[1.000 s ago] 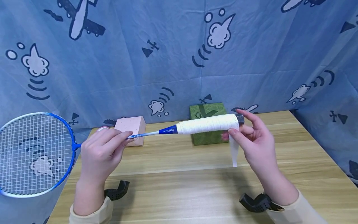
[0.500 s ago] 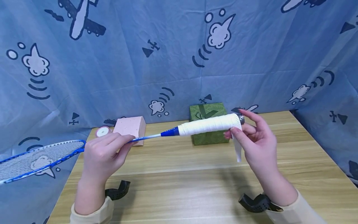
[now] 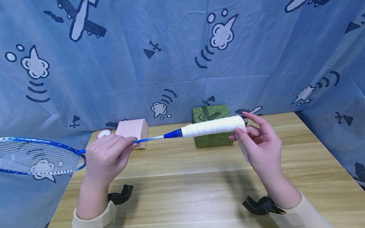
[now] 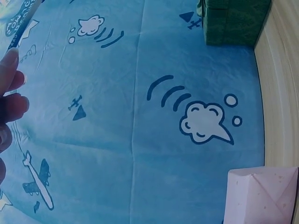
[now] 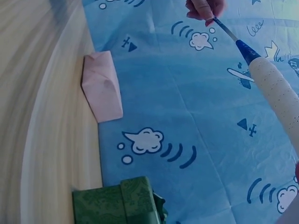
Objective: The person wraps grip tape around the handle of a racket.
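A blue and white badminton racket is held across the front of me, above the table. My left hand pinches its thin shaft, and the strung head reaches out to the left. White grip tape covers the handle in overlapping turns, nearly to the dark butt end. At that end my right hand pinches the tape between thumb and fingers. A short loose tail of tape hangs down, partly hidden behind the thumb. The right wrist view shows the wrapped handle close up.
On the wooden table, a pink box stands at the back left, beside a roll with a pink rim. A green box with a ribbon bow is behind the handle. A blue patterned cloth hangs at the back.
The racket has turned about its shaft, so its head went from face-on to nearly edge-on, then partly back. The loose tape tail has swung toward the right palm and shows less.
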`<state>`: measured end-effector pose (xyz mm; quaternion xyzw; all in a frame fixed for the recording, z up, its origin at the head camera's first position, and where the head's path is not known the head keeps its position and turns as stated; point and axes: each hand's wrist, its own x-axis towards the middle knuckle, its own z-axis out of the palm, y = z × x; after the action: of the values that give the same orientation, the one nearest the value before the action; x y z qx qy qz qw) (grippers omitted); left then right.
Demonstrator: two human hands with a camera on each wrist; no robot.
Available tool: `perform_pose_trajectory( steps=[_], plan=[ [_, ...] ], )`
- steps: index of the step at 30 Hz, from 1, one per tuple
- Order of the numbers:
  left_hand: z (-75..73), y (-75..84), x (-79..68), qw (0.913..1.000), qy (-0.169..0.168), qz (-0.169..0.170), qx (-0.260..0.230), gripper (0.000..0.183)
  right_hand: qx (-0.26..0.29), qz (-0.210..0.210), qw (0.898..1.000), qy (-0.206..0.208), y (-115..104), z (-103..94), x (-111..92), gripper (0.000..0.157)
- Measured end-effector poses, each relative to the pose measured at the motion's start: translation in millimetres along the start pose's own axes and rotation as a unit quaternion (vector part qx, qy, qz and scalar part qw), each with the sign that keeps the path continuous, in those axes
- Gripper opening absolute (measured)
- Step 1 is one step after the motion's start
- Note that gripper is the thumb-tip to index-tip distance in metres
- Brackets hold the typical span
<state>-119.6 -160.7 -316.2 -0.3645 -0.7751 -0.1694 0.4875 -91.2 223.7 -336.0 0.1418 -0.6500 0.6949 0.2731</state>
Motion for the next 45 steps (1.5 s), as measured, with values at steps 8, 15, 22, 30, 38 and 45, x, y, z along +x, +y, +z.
perform_pose_trajectory(
  steps=[8,15,22,30,38,45],
  plan=[
    [1.1,0.0,-0.7,0.9999,-0.016,-0.003,-0.003,0.031,0.005,0.007,1.0,-0.001,2.6,-3.0,1.3,0.052],
    [-0.9,0.8,-2.4,0.9984,-0.049,-0.021,-0.017,0.03,0.015,0.024,1.0,-0.008,-0.3,-2.3,1.9,0.053],
    [0.8,2.1,-1.1,0.9986,-0.047,-0.012,-0.022,0.031,0.007,0.058,0.998,0.016,-1.9,-3.3,2.9,0.05],
    [1.8,3.3,0.8,0.9996,-0.027,-0.005,-0.009,0.032,0.047,0.015,0.998,-0.034,0.7,-5.2,4.9,0.051],
    [2.1,3.4,0.7,0.9995,-0.023,0.007,-0.02,0.037,0.05,0.004,0.999,-0.017,0.9,-4.8,5.8,0.049],
    [1.1,2.3,1.4,0.9987,-0.023,0.006,-0.046,0.036,0.065,-0.018,0.998,-0.017,-1.1,-4.9,5.6,0.046]
  ],
)
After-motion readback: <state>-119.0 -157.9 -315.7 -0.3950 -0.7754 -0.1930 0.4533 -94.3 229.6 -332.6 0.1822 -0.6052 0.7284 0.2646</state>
